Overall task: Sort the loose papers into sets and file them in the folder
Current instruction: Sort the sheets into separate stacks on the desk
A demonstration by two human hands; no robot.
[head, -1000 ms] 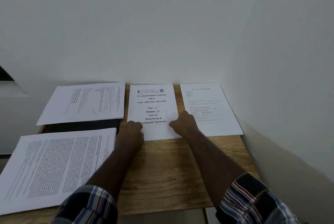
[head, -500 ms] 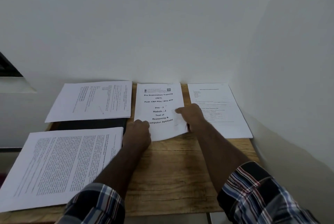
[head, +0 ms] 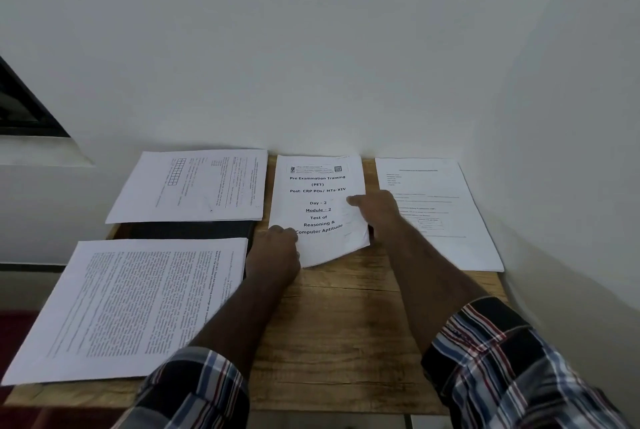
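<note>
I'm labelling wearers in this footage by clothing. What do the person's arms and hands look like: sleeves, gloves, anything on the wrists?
Both arms wear plaid sleeves in dark navy, white, light blue and red, pushed up so the forearms are bare. The left sleeve and right sleeve match in pattern. The left hand and right hand are bare: no gloves, and no watch or bands visible.

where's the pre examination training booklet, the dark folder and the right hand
Pre Examination Training booklet (head: 317, 196), head view, middle of its cover.
Dark folder (head: 187, 229), head view, its exposed strip between two paper sets.
Right hand (head: 379, 208), head view, back of hand.
</note>
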